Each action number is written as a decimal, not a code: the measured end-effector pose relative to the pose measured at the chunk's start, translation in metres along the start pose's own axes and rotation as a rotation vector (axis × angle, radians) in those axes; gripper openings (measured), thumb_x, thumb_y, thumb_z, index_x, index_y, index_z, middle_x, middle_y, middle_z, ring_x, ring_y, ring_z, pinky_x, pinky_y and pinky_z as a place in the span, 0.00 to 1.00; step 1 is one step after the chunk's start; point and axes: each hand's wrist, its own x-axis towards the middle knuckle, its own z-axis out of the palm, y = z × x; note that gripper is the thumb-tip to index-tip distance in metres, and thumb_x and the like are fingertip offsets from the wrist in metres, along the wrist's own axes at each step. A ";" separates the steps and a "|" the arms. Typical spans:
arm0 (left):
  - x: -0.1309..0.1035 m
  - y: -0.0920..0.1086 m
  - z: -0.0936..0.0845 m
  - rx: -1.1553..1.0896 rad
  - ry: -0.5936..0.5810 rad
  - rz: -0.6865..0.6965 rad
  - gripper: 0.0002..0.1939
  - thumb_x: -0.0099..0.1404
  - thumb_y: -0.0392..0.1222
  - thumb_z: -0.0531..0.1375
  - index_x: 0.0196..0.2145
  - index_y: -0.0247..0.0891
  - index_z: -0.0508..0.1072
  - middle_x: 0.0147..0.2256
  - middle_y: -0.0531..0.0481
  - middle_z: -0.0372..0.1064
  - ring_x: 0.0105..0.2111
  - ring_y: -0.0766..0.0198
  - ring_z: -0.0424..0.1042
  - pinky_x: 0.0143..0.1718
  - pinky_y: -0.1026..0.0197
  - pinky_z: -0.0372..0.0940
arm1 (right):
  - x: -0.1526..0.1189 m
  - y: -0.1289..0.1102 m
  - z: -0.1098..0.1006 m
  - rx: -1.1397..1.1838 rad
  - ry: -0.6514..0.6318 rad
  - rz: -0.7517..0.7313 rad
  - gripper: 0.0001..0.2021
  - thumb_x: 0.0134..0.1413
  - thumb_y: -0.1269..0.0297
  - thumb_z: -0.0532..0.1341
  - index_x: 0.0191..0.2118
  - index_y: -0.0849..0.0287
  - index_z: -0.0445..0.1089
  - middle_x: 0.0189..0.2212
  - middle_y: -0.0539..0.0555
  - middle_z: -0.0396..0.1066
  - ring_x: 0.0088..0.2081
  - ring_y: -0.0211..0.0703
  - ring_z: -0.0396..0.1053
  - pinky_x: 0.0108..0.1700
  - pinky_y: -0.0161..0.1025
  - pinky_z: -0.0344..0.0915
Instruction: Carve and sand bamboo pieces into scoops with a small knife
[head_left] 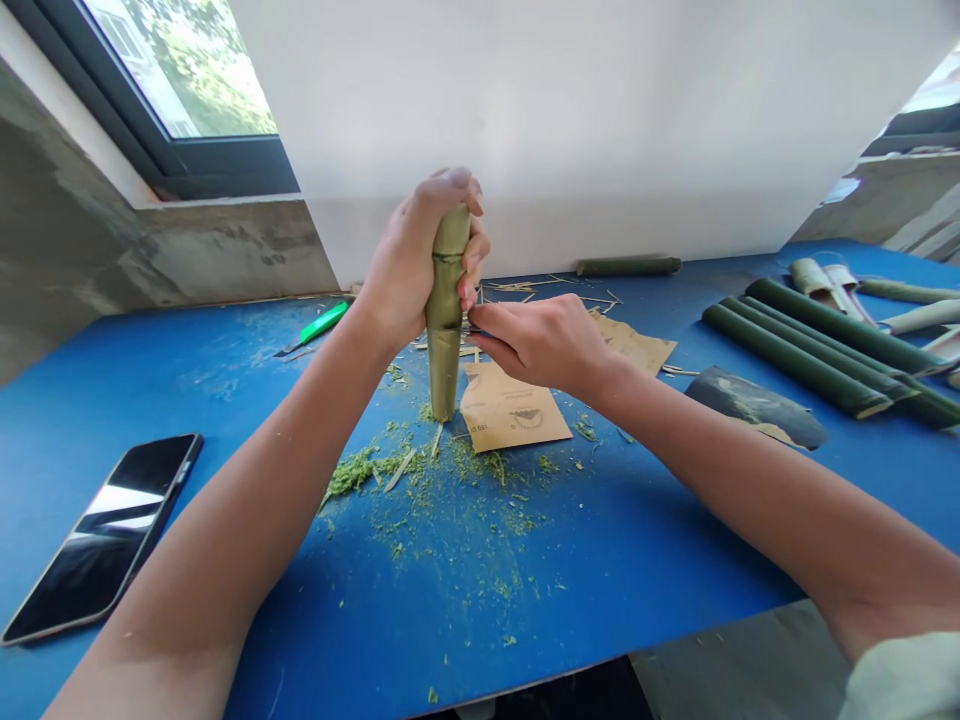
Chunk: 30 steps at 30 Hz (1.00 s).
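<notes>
A peeled, pale green bamboo piece (444,365) stands upright on the blue table. My left hand (420,255) is wrapped round its upper part, just about a dark ring at the joint. My right hand (551,340) is closed beside it, thumb and finger pinching a thin, narrow blade-like tool (466,330) that lies across the bamboo's side; most of this tool is hidden in the fingers. Below my right hand lies a sheet of sandpaper (517,415), its printed brown back up. Green shavings (360,470) are scattered round the bamboo's foot.
A green utility knife (324,322) and a phone (101,535) lie on the left. Several dark green bamboo pieces (802,355) and a dark sandpaper sheet (757,405) lie on the right. Another bamboo piece (628,266) rests by the white backboard (562,130).
</notes>
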 end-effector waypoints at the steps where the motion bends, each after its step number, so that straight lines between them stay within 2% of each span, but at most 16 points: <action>1: 0.000 0.000 0.000 0.007 0.001 -0.005 0.14 0.65 0.56 0.62 0.32 0.46 0.68 0.20 0.55 0.60 0.15 0.65 0.60 0.18 0.61 0.60 | 0.000 0.000 0.000 -0.004 -0.005 -0.002 0.30 0.78 0.44 0.40 0.51 0.53 0.76 0.34 0.53 0.78 0.27 0.39 0.64 0.30 0.42 0.40; 8: 0.000 0.000 0.000 0.002 -0.004 0.008 0.13 0.68 0.54 0.58 0.32 0.44 0.66 0.20 0.57 0.56 0.13 0.68 0.58 0.17 0.65 0.56 | -0.003 -0.011 0.001 -0.039 -0.037 0.054 0.31 0.78 0.43 0.38 0.49 0.55 0.75 0.32 0.53 0.77 0.26 0.38 0.61 0.30 0.41 0.39; 12: 0.001 0.000 0.000 -0.022 0.020 0.003 0.12 0.68 0.53 0.59 0.32 0.44 0.67 0.20 0.56 0.58 0.14 0.68 0.57 0.16 0.65 0.56 | -0.004 -0.016 0.004 0.032 -0.047 0.109 0.30 0.78 0.45 0.38 0.50 0.56 0.73 0.29 0.53 0.75 0.25 0.39 0.60 0.30 0.41 0.40; 16: 0.002 0.002 0.001 0.045 0.048 -0.032 0.12 0.67 0.54 0.57 0.32 0.44 0.65 0.20 0.55 0.56 0.14 0.66 0.57 0.17 0.63 0.56 | -0.004 -0.010 0.015 0.169 -0.042 0.061 0.26 0.77 0.46 0.41 0.51 0.57 0.71 0.28 0.52 0.73 0.25 0.40 0.61 0.31 0.41 0.42; 23: 0.004 0.000 -0.002 0.024 0.032 -0.002 0.14 0.63 0.56 0.61 0.30 0.46 0.65 0.20 0.55 0.53 0.14 0.65 0.56 0.17 0.61 0.54 | -0.011 -0.002 0.040 0.298 -0.103 -0.006 0.24 0.76 0.47 0.45 0.52 0.56 0.71 0.28 0.52 0.73 0.26 0.41 0.62 0.31 0.41 0.44; 30: 0.002 0.002 -0.002 0.049 0.054 -0.010 0.11 0.63 0.54 0.60 0.31 0.46 0.67 0.19 0.54 0.57 0.15 0.63 0.59 0.17 0.60 0.59 | -0.011 -0.005 0.036 0.376 -0.122 0.010 0.22 0.76 0.48 0.45 0.51 0.56 0.70 0.27 0.51 0.70 0.26 0.41 0.59 0.32 0.40 0.44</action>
